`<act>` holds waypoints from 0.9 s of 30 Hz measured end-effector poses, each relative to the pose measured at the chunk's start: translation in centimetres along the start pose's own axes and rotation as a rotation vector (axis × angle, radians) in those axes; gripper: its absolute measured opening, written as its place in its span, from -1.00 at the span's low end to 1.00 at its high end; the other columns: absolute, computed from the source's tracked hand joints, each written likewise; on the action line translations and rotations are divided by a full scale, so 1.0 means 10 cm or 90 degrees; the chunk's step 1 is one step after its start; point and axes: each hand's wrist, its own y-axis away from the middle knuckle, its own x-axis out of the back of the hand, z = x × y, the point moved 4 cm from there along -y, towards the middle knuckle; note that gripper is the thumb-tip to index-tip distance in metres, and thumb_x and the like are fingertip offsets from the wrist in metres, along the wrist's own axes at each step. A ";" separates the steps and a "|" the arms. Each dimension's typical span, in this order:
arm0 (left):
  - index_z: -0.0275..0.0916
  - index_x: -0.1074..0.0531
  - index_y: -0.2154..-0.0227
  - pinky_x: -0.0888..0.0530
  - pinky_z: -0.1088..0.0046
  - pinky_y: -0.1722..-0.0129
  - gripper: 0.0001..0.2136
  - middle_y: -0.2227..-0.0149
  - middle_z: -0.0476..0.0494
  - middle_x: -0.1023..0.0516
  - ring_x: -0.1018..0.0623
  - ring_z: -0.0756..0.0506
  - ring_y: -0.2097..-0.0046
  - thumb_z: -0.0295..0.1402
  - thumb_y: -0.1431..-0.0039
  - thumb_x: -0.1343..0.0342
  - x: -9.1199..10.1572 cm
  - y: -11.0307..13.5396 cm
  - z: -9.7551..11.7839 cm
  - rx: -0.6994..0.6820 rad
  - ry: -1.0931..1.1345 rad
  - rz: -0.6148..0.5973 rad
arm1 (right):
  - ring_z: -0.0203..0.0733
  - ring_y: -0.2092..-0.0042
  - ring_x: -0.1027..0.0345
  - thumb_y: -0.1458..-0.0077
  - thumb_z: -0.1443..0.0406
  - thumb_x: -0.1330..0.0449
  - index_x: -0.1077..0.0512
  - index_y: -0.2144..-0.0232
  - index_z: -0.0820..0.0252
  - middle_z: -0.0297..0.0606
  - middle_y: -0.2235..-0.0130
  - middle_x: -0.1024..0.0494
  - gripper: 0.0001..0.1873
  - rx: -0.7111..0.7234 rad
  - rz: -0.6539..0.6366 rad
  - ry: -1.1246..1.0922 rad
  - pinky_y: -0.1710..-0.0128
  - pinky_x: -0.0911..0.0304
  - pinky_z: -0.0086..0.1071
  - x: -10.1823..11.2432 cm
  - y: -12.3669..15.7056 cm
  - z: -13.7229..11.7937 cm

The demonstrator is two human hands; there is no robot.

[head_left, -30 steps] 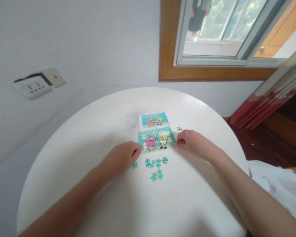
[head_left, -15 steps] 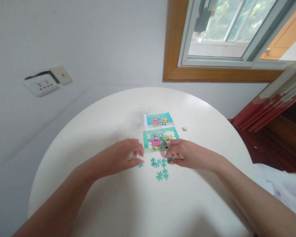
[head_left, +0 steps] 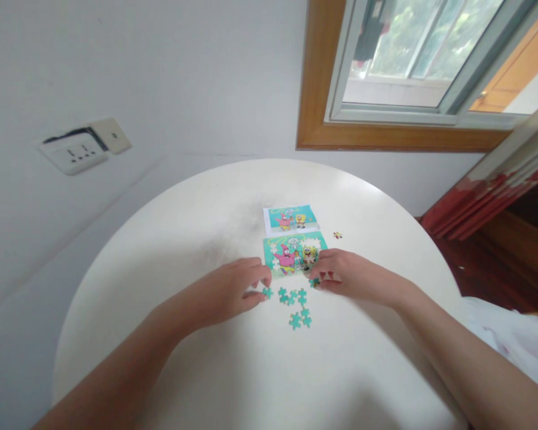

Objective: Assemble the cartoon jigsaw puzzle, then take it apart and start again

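Note:
A partly assembled jigsaw puzzle [head_left: 287, 255] with cartoon figures lies on the white round table [head_left: 161, 251], showing several gaps. Just below its left corner, my left hand [head_left: 246, 283] pinches a teal puzzle piece [head_left: 268, 292] between thumb and fingertips. My right hand [head_left: 336, 272] is closed on a dark green puzzle piece [head_left: 314, 282] at the puzzle's lower right corner; the fingers partly hide this piece and that corner. Between and below the hands lie several loose teal pieces [head_left: 295, 321].
Behind the puzzle rests a picture card [head_left: 291, 220] with the same cartoon scene. To its right is a single multicoloured piece [head_left: 338, 235]. A wall socket [head_left: 78, 152], a wood-framed window [head_left: 394, 134] and a red-and-white curtain [head_left: 484, 191] surround the table.
My left hand has moved right with its teal piece. The right hand has carried its piece slightly up toward the puzzle's lower edge. The view has shifted a little.

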 end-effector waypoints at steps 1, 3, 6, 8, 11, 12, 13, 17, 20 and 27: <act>-0.18 -0.38 0.23 -0.30 0.45 0.22 -0.91 0.26 -0.03 -0.42 -0.45 -0.08 0.22 -0.39 -0.19 -0.08 0.00 -0.01 0.02 -0.007 -0.006 0.005 | -0.24 0.25 -0.37 -0.11 0.43 -0.19 -0.53 0.27 0.21 -0.20 0.27 -0.50 -0.85 0.003 0.003 -0.005 0.25 -0.24 -0.39 0.00 0.00 0.00; -0.19 -0.39 0.22 -0.32 0.44 0.20 -0.90 0.24 -0.05 -0.44 -0.45 -0.09 0.20 -0.38 -0.21 -0.08 0.00 -0.02 0.08 -0.026 -0.015 0.029 | -0.24 0.24 -0.37 -0.11 0.42 -0.20 -0.53 0.25 0.21 -0.20 0.26 -0.50 -0.85 0.007 0.010 -0.015 0.24 -0.24 -0.39 0.01 0.01 0.01; -0.20 -0.39 0.12 -0.34 0.41 0.12 -0.82 0.13 -0.11 -0.44 -0.45 -0.12 0.11 -0.35 -0.22 -0.11 -0.02 -0.05 0.16 -0.071 -0.027 0.072 | -0.25 0.25 -0.36 -0.09 0.44 -0.19 -0.52 0.25 0.20 -0.21 0.26 -0.50 -0.83 0.006 0.013 -0.018 0.25 -0.23 -0.41 0.02 0.03 0.04; -0.19 -0.40 0.10 -0.34 0.38 0.09 -0.78 0.11 -0.13 -0.44 -0.44 -0.15 0.08 -0.32 -0.20 -0.14 -0.05 -0.08 0.20 -0.089 -0.044 0.081 | -0.27 0.27 -0.36 -0.07 0.47 -0.18 -0.52 0.27 0.18 -0.24 0.26 -0.49 -0.81 0.003 0.011 -0.017 0.27 -0.22 -0.42 0.03 0.04 0.07; -0.20 -0.44 0.17 -0.34 0.36 0.14 -0.84 0.17 -0.14 -0.44 -0.44 -0.16 0.12 -0.34 -0.18 -0.16 -0.09 -0.12 0.23 -0.089 -0.072 0.069 | -0.28 0.27 -0.36 -0.06 0.47 -0.18 -0.51 0.29 0.17 -0.27 0.29 -0.50 -0.82 0.014 0.009 -0.016 0.28 -0.20 -0.42 0.02 0.04 0.08; -0.20 -0.44 0.19 -0.34 0.37 0.16 -0.86 0.18 -0.14 -0.44 -0.44 -0.16 0.13 -0.37 -0.18 -0.15 -0.10 -0.13 0.23 -0.086 -0.076 0.064 | -0.28 0.27 -0.36 -0.06 0.47 -0.18 -0.51 0.30 0.17 -0.27 0.30 -0.50 -0.82 0.020 0.009 -0.013 0.27 -0.19 -0.43 0.02 0.04 0.08; -0.20 -0.44 0.21 -0.33 0.37 0.17 -0.88 0.20 -0.13 -0.43 -0.44 -0.16 0.15 -0.39 -0.18 -0.14 -0.10 -0.13 0.23 -0.083 -0.078 0.061 | -0.28 0.27 -0.36 -0.06 0.47 -0.17 -0.51 0.31 0.18 -0.27 0.30 -0.50 -0.82 0.025 0.009 -0.010 0.28 -0.19 -0.43 0.01 0.04 0.07; -0.22 -0.43 0.25 -0.31 0.38 0.19 -0.91 0.22 -0.12 -0.43 -0.42 -0.14 0.17 -0.40 -0.17 -0.13 -0.09 -0.13 0.22 -0.073 -0.067 0.055 | -0.29 0.27 -0.35 -0.06 0.50 -0.15 -0.50 0.32 0.19 -0.28 0.31 -0.51 -0.81 0.034 0.018 -0.017 0.27 -0.18 -0.44 -0.01 0.03 0.08; -0.22 -0.40 0.26 -0.29 0.39 0.20 -0.92 0.23 -0.11 -0.42 -0.41 -0.13 0.18 -0.39 -0.18 -0.12 -0.09 -0.13 0.23 -0.072 -0.052 0.051 | -0.29 0.27 -0.34 -0.06 0.49 -0.16 -0.49 0.35 0.20 -0.28 0.32 -0.51 -0.84 0.029 0.019 -0.031 0.27 -0.18 -0.44 -0.02 0.02 0.09; -0.23 -0.36 0.32 -0.24 0.41 0.23 -0.96 0.26 -0.09 -0.39 -0.38 -0.12 0.21 -0.40 -0.20 -0.10 -0.13 -0.15 0.22 -0.065 -0.033 0.040 | -0.32 0.32 -0.30 -0.03 0.51 -0.19 -0.50 0.29 0.20 -0.30 0.33 -0.47 -0.80 0.012 0.013 -0.025 0.31 -0.15 -0.46 0.00 0.01 0.06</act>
